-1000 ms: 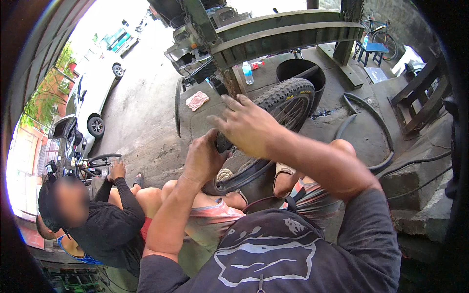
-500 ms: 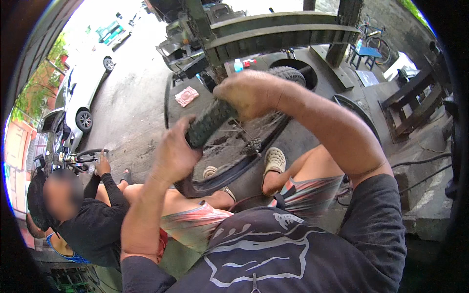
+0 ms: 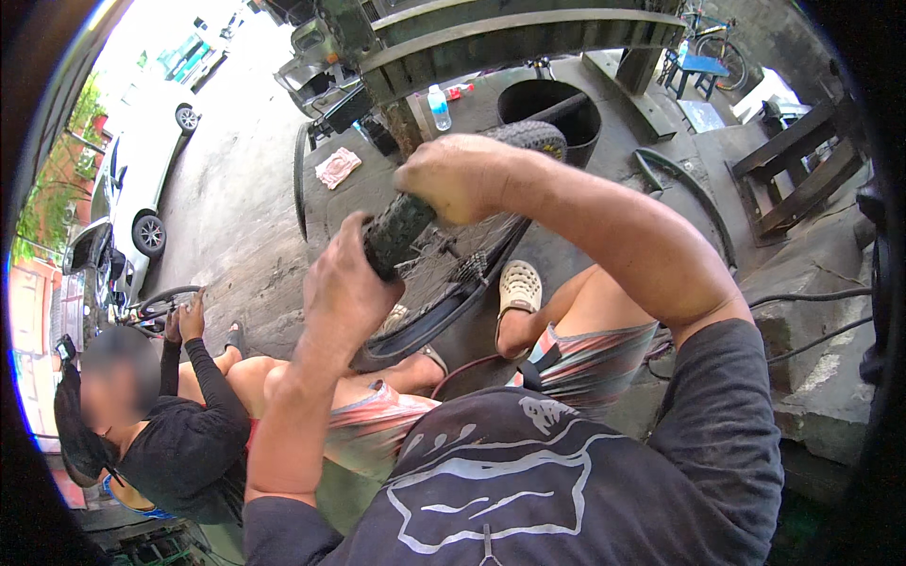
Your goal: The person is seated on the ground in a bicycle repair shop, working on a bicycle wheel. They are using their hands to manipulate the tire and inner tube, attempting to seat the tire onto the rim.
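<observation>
A bicycle wheel with a knobby black tyre stands on the ground between my legs. My left hand is wrapped round the near left part of the tyre. Farther along the same tyre, my right hand grips it with bent fingers. A short stretch of tread shows between the two hands. Below them are the spokes and the sprocket cluster at the hub. My right forearm hides part of the wheel's far side, where more tread shows.
A black bucket, a water bottle and a pink cloth are beyond the wheel. A metal frame crosses the top. A black tyre-like strip curves at right. Another person sits close on my left.
My hands have come closer together on the tyre, both still gripping it. The view has shifted, showing more of the bucket and bottle. The neighbouring person's hands have moved.
</observation>
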Demonstrator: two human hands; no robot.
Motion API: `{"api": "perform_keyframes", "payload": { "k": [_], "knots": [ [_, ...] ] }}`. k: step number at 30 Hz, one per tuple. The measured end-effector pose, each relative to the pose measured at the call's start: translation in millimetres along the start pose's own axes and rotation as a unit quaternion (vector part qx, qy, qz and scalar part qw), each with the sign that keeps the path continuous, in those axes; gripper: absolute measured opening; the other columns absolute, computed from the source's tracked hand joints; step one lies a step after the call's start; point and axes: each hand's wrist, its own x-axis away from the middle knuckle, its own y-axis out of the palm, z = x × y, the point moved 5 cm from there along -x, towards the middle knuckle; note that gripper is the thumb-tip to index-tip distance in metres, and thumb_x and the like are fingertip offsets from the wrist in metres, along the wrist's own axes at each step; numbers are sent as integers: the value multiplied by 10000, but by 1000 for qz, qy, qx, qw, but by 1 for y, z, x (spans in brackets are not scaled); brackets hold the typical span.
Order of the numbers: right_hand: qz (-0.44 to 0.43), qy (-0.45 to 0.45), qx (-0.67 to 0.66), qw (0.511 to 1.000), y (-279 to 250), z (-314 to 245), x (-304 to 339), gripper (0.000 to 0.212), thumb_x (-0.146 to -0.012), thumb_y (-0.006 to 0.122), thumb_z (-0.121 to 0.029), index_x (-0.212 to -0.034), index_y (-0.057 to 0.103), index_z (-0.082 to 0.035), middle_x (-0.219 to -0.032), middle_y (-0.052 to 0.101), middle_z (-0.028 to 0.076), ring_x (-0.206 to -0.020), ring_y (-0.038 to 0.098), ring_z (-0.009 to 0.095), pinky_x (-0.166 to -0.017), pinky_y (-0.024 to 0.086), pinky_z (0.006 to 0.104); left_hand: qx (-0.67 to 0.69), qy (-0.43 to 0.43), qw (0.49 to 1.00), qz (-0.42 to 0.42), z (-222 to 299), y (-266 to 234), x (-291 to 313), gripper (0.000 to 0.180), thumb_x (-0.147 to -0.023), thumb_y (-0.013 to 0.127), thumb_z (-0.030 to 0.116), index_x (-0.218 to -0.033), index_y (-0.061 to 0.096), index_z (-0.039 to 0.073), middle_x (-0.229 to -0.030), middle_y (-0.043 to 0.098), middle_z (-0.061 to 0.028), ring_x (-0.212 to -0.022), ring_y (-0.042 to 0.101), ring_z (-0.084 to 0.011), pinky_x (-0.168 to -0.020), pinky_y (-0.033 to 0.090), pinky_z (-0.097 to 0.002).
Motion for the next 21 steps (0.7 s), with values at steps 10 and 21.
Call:
{"api": "perform_keyframes", "payload": {
  "k": [10,21],
  "knots": [
    [-64,-25,-5,998,-10,-29,-5,364,-741,910,-168,-1079,798,-88,-1002,817,173,-1051,801,411,-925,632,521,62,4,998,-22,-16,-6,12,524,-785,830,45,-1297,717,41,-1067,796,-278,-1046,775,-492,-926,614,-562],
    [461,126,-293,828,74,-83,66,452,-881,822,-6,-1317,708,-51,-1201,732,200,-1130,755,355,-1014,616,446,150,-47,981,-114,-27,-13,-12,530,-761,854,136,-1256,740,-17,-1042,806,-248,-1004,806,-392,-897,611,-432]
  ]
}}
